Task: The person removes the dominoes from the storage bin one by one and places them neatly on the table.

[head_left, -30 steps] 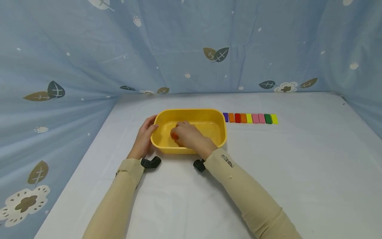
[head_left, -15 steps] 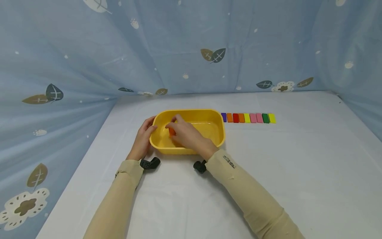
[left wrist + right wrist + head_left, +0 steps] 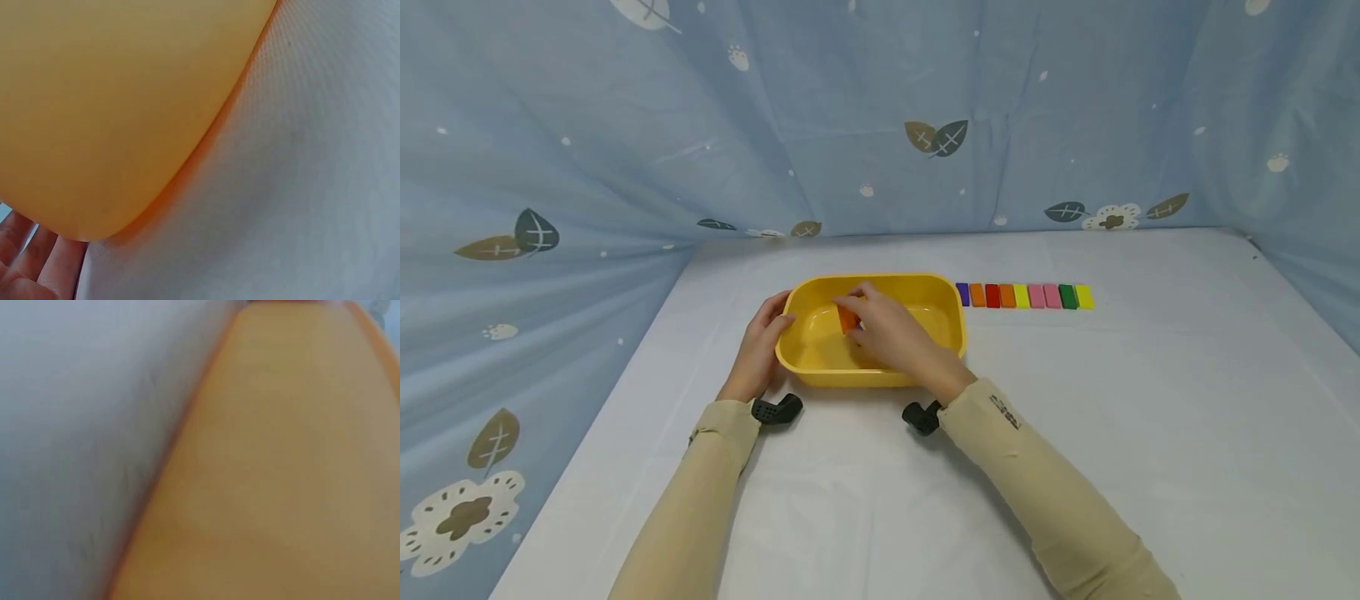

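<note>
A yellow plastic basin [image 3: 880, 378] stands on the white table. My left hand [image 3: 760, 350] holds its left end, the thumb at the rim and the fingers along the outer wall; the left wrist view shows those fingers [image 3: 53, 259] beside the basin. Inside the basin my right hand [image 3: 891, 333] pinches a flat orange block [image 3: 846, 318] between thumb and fingers. A small bit of blue [image 3: 860, 326] shows right behind that block, mostly hidden by the hand. The right wrist view shows only the basin's outer wall [image 3: 269, 462], blurred.
To the basin's right runs a row of several coloured blocks, from a purple block [image 3: 962, 294] near the rim to a yellow block [image 3: 1084, 297] at the far end. A blue patterned curtain [image 3: 865, 117] hangs behind the table [image 3: 1150, 400].
My right hand has moved to the right inside the basin with the orange block, which now shows more between the fingers. My left hand stays on the basin's left end.
</note>
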`<state>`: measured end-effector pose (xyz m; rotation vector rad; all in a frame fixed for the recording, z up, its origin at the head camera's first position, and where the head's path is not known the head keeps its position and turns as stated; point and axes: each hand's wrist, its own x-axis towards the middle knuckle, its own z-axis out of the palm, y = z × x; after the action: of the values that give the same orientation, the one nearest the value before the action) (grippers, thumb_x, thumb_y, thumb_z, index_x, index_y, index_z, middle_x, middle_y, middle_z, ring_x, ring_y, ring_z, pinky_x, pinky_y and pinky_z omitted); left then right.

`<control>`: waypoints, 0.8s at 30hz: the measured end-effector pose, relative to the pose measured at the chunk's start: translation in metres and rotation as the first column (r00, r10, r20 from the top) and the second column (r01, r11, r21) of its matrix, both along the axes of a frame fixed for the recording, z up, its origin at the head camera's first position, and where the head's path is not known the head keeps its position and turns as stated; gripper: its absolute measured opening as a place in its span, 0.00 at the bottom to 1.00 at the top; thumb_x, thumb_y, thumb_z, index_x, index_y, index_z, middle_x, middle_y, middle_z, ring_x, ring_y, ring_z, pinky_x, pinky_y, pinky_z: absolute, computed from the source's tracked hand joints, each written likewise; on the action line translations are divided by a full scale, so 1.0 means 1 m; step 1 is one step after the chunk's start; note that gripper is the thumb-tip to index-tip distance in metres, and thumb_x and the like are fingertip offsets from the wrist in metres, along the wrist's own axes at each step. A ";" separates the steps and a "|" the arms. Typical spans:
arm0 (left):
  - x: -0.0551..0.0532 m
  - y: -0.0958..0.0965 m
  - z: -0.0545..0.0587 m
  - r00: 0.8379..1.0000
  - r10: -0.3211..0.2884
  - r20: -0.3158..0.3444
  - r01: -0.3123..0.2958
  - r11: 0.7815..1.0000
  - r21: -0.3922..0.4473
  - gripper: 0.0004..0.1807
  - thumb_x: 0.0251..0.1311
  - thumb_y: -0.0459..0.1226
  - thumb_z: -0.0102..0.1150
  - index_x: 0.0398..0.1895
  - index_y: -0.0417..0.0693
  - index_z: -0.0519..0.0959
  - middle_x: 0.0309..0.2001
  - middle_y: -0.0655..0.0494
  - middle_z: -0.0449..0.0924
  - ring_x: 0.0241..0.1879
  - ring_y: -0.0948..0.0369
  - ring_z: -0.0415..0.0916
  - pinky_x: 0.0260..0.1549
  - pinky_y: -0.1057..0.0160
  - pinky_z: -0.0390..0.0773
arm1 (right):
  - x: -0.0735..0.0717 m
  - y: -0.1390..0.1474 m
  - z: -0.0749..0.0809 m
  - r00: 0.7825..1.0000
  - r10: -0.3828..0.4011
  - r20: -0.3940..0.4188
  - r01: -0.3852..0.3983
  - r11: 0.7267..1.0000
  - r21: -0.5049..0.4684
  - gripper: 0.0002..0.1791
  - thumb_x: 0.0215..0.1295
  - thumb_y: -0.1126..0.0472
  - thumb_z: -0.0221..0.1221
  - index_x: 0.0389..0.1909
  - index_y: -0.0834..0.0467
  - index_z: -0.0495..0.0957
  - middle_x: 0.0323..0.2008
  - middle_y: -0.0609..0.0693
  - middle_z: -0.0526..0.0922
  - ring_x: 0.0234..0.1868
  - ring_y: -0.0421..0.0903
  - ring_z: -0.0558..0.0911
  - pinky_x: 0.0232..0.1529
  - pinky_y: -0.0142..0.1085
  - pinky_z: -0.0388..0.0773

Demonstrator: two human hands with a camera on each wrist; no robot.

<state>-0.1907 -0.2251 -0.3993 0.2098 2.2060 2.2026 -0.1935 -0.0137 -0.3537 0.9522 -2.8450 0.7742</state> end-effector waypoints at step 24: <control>-0.006 -0.002 -0.008 1.000 0.025 0.008 -0.025 1.000 0.000 0.23 0.64 0.37 0.42 0.63 0.50 0.59 0.62 0.55 0.58 0.58 0.55 0.60 0.57 0.60 0.63 | 0.006 0.091 -0.002 0.995 -0.102 -0.024 0.099 0.991 -0.086 0.25 0.59 0.62 0.52 0.59 0.50 0.68 0.46 0.48 0.73 0.34 0.44 0.70 0.32 0.33 0.70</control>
<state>-0.1971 -0.2274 -0.4076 0.1742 2.2166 2.2121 -0.1878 0.0768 -0.3557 0.7957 -2.7865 0.8555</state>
